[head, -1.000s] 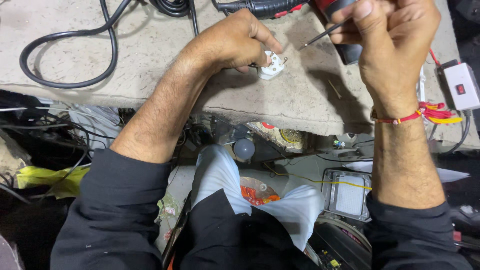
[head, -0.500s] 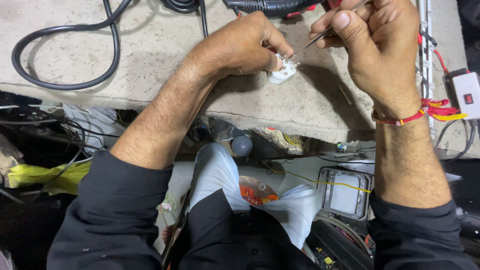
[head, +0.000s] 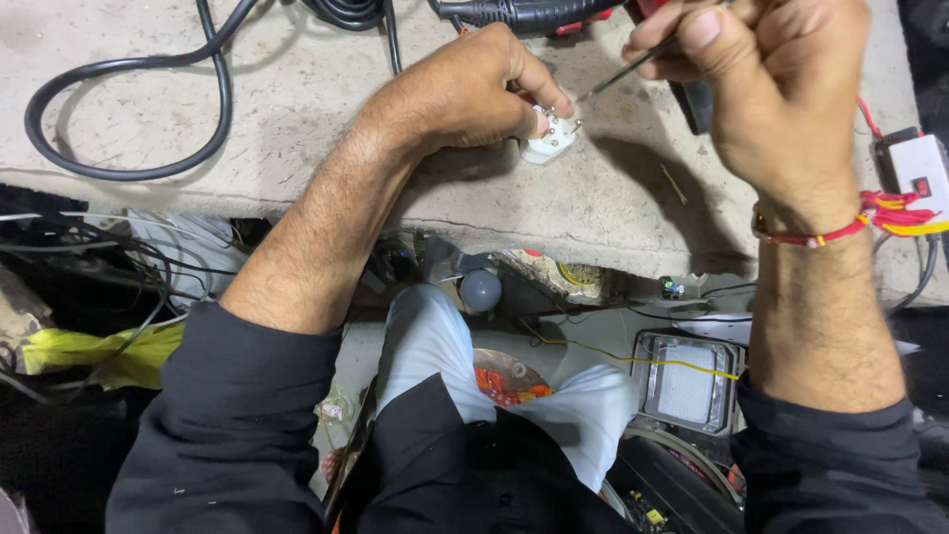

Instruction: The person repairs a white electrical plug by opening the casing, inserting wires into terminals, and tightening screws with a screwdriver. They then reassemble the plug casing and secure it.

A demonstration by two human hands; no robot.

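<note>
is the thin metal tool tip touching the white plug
Touching, as far as the head view shows: the thin tool held in the right hand meets the pin face of the white plug, which the left hand pinches.

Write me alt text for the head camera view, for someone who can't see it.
Seen from above, the left hand pins a small white plug to a worn stone bench while the right hand aims a thin metal tool at it. A black cable loops at left; a white switch box sits at right.

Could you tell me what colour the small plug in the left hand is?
White plug, seen in the head view.
</note>
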